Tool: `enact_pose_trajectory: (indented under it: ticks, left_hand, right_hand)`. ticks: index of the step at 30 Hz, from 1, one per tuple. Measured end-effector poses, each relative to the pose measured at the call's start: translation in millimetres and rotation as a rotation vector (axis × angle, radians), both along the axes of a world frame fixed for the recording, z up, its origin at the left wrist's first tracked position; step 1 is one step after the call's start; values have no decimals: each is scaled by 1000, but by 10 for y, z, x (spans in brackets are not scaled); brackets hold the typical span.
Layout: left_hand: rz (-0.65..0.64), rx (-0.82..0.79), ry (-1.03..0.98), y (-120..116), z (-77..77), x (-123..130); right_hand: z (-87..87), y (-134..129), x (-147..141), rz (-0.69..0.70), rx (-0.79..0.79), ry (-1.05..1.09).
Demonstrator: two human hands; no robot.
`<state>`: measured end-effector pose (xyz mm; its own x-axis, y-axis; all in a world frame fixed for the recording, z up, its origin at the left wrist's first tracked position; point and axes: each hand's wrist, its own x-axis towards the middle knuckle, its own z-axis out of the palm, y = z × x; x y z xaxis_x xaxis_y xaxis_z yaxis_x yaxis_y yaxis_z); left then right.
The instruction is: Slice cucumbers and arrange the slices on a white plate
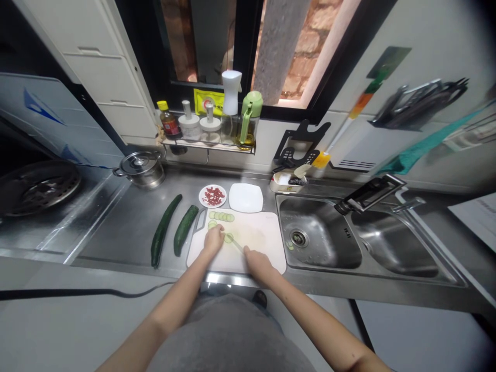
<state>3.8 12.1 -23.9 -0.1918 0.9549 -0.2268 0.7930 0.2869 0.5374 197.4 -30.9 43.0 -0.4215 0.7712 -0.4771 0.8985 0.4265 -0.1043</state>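
My right hand [259,264] is wrapped round a knife [237,247], its blade pointing up and left over the white cutting board [263,227]. By the blade's tip lies a cucumber slice [228,237]. Just left of it, my left hand [214,239] rests low over the board with its fingers curled together; what they hold, if anything, is hidden. Another pale slice [212,225] shows right beside the left fingertips. Farther back on the board runs a row of overlapping cucumber slices [221,216].
Left of the board lie a whole cucumber [165,232] and a cut one [186,230]. Behind it stand a plate of chopped red pieces [202,202] and a white square plate [245,197]. A steel sink [321,248] adjoins on the right; a lidded pot [145,173] stands back left.
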Motion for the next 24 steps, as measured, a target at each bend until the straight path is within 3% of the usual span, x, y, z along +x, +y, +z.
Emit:
enact_pose_trajectory:
  ticks: [11, 24]
  left_hand:
    - [1, -2, -6, -3, 24, 7]
    - [-11, 18, 18, -11, 19, 2]
  right_hand:
    - [103, 86, -86, 4, -21, -4]
    - [190, 170, -93, 117, 76, -84]
